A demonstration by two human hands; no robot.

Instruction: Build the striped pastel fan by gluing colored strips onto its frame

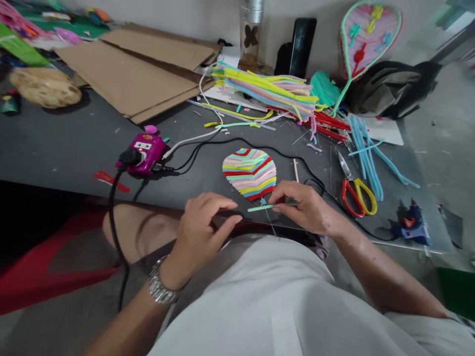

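A heart-shaped panel of striped coloured strips lies flat on the dark tabletop, just beyond my hands. My right hand pinches a thin mint-green strip just below the panel's pointed tip. My left hand rests at the table's near edge, fingers apart, close to the strip's left end, and I see nothing held in it. A thin wire hangs down below the strip. A metal wristwatch circles my left wrist.
Red-and-yellow scissors, a blue glue gun and blue strips lie to the right. A bundle of coloured strips lies behind the panel. Black cables run from a magenta power strip across the table. Cardboard sheets lie at back left.
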